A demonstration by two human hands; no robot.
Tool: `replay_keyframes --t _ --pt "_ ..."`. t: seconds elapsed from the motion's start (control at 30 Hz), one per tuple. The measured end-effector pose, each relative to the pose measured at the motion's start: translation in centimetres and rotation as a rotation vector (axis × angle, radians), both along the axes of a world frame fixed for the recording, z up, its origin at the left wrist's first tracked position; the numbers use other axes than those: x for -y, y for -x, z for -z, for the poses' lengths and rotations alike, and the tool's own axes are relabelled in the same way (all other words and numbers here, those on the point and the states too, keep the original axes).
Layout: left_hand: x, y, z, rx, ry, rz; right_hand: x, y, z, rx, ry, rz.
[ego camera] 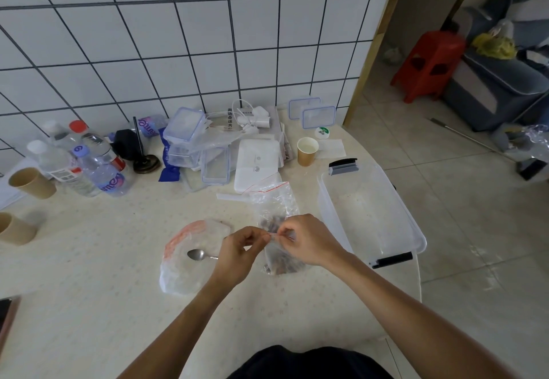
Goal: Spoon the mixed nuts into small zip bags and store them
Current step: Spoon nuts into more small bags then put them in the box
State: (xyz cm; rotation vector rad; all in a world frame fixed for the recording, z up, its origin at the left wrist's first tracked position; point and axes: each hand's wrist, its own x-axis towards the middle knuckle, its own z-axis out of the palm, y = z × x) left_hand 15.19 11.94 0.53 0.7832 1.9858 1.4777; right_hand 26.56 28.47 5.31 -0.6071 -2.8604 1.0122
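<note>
1. White wall tiles with dark grout back a cream speckled tabletop [89,259] where a person works, seen from above
2. Fingertips of the left hand [237,255] and the right hand [309,240] meet at the red-lined zip strip of a small clear plastic zip bag of brown mixed nuts [282,261]; both hands pinch that strip with curled fingers, thumbs against forefingers, nearly touching each other
3. This bag lies on the table under the hands, nuts gathered in its lower half; a second small clear zip bag with a red strip [274,200] lies just behind it, also holding some nuts
4. Judged from the pinch, the step in hand is pressing the seal closed. To do it well, line the two tracks up, keep nuts clear of the strip, and run the pinch from one end to the other, letting air escape first
5. Left of the hands, a metal spoon [197,255] rests on a large crumpled clear bag with an orange zip edge [184,259], which looks almost emptied
6. Right of the hands stands a clear plastic storage bin with black handles [413,224], open, the likely place for sealed bags
7. Farther back: water bottles, brown paper cups, clip-lid boxes and a white flat box crowd the wall side; through the doorway a red plastic stool stands on pale floor tiles
</note>
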Motion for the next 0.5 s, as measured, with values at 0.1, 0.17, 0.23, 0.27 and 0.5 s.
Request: replay_keyframes --t 0.1,0.17,0.23,0.27,0.5 --pt "0.5 0.4 0.0 0.032 0.017 -0.016 -1.3 -1.2 -0.2 0.010 -0.076 -0.042" --pt "0.9 0.5 0.0 0.047 0.024 -0.018 -2.0 -1.9 -0.2 0.034 -0.124 -0.085" --pt "1.3 0.7 0.1 0.060 0.026 -0.020 -2.6 -2.7 -0.1 0.054 -0.153 -0.112" --pt "1.5 0.8 0.1 0.061 0.029 -0.023 -3.0 -3.0 -0.1 0.062 -0.162 -0.118" --pt "2.5 1.5 0.5 0.113 0.072 -0.041 -5.2 -5.1 -0.5 0.139 -0.135 -0.134"
